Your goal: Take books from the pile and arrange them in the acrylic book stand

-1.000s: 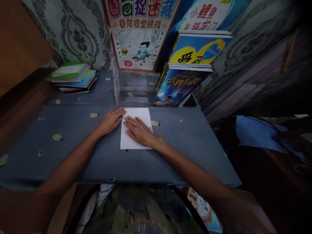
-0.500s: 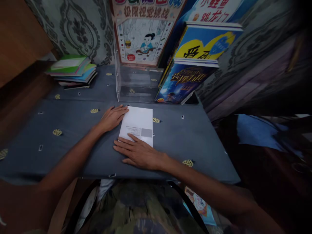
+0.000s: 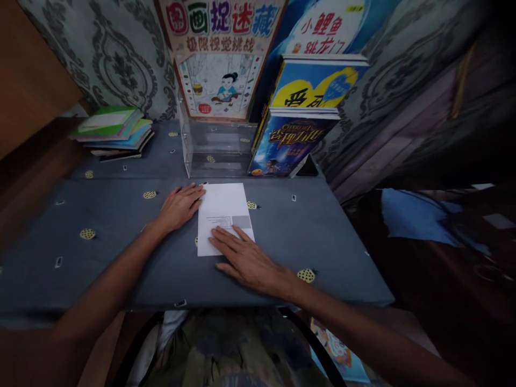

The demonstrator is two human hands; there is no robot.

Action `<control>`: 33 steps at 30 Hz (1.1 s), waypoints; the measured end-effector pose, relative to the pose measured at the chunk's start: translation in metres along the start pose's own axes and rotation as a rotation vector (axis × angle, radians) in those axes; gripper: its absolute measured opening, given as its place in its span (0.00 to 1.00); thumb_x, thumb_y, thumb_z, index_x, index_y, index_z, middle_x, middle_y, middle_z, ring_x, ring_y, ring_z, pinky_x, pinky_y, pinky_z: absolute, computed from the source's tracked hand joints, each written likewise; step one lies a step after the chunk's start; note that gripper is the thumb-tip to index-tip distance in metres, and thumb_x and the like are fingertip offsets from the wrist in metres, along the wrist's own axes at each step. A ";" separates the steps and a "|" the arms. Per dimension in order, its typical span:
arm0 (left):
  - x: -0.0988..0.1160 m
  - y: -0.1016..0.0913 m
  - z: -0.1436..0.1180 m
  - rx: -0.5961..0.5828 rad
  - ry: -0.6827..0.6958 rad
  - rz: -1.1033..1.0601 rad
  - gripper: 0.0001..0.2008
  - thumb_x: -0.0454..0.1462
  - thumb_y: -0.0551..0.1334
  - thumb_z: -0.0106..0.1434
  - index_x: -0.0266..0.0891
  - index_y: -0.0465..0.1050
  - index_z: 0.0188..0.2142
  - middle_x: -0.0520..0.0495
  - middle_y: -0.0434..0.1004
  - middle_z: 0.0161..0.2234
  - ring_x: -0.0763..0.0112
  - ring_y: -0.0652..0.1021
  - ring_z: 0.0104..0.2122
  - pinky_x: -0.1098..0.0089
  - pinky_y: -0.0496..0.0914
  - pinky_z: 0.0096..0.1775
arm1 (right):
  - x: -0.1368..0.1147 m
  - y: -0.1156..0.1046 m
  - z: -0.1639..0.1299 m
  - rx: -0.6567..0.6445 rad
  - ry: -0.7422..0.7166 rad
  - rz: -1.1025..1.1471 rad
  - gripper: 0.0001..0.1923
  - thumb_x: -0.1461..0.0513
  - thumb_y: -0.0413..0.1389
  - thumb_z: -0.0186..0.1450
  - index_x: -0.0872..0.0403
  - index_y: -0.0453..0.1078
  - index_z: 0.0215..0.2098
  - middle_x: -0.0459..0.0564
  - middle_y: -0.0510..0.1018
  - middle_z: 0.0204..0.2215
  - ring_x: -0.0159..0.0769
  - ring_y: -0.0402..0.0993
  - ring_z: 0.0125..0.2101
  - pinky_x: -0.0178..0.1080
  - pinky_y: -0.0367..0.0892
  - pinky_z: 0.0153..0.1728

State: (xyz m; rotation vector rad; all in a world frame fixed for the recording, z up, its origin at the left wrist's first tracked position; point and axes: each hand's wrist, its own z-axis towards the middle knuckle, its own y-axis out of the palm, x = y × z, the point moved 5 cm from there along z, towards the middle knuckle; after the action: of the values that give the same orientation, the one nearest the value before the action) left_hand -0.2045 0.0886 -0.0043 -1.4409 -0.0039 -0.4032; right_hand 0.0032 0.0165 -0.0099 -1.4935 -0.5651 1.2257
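Observation:
A white sheet or thin booklet (image 3: pixel 221 200), with small print and a grey rectangle, lies flat on the dark blue-grey tablecloth (image 3: pixel 121 269). I cannot tell whether it is folded. At its upper left corner rest the fingertips of my left hand (image 3: pixel 180 207), the fingers stretched and the palm down. My right hand (image 3: pixel 248 259) lies across the lower right part of the sheet with its fingers extended. It covers some of the print and part of the bottom edge. Neither hand is wrapped around anything.
Behind the sheet stands a clear acrylic rack (image 3: pixel 186 145) holding upright books, among them a blue one (image 3: pixel 294 142) in front. A stack of thin books (image 3: pixel 116 131) sits at the back left. The table's right edge drops toward a dark area with a blue cloth (image 3: pixel 419 215).
The sheet has turned slightly, its lower edge now straighter toward me. My right hand has slid to the right along it. The camera view has tilted up somewhat.

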 end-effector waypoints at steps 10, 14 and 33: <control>0.018 0.011 0.008 -0.004 0.138 0.039 0.26 0.43 0.49 0.73 0.33 0.64 0.65 0.35 0.63 0.67 0.56 0.64 0.68 0.48 0.55 0.67 | 0.011 0.000 -0.001 0.131 0.203 -0.059 0.28 0.56 0.51 0.73 0.58 0.59 0.68 0.62 0.59 0.70 0.49 0.48 0.71 0.59 0.49 0.70; 0.031 0.022 0.031 -0.088 0.230 0.056 0.27 0.46 0.46 0.74 0.35 0.60 0.67 0.37 0.58 0.69 0.58 0.59 0.70 0.50 0.53 0.68 | 0.011 -0.001 -0.001 0.121 0.219 -0.040 0.29 0.55 0.53 0.72 0.59 0.60 0.68 0.62 0.59 0.69 0.50 0.49 0.71 0.58 0.48 0.70; 0.076 0.034 0.061 -0.223 0.407 -0.017 0.26 0.45 0.44 0.76 0.41 0.56 0.69 0.44 0.55 0.71 0.65 0.53 0.72 0.52 0.47 0.69 | 0.012 -0.015 -0.005 0.215 0.235 0.172 0.28 0.55 0.53 0.70 0.59 0.61 0.64 0.64 0.64 0.65 0.49 0.56 0.67 0.57 0.52 0.68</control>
State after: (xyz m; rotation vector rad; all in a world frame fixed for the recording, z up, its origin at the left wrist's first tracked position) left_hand -0.1095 0.1291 -0.0099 -1.5544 0.3669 -0.7227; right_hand 0.0152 0.0292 -0.0016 -1.4973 -0.1460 1.1795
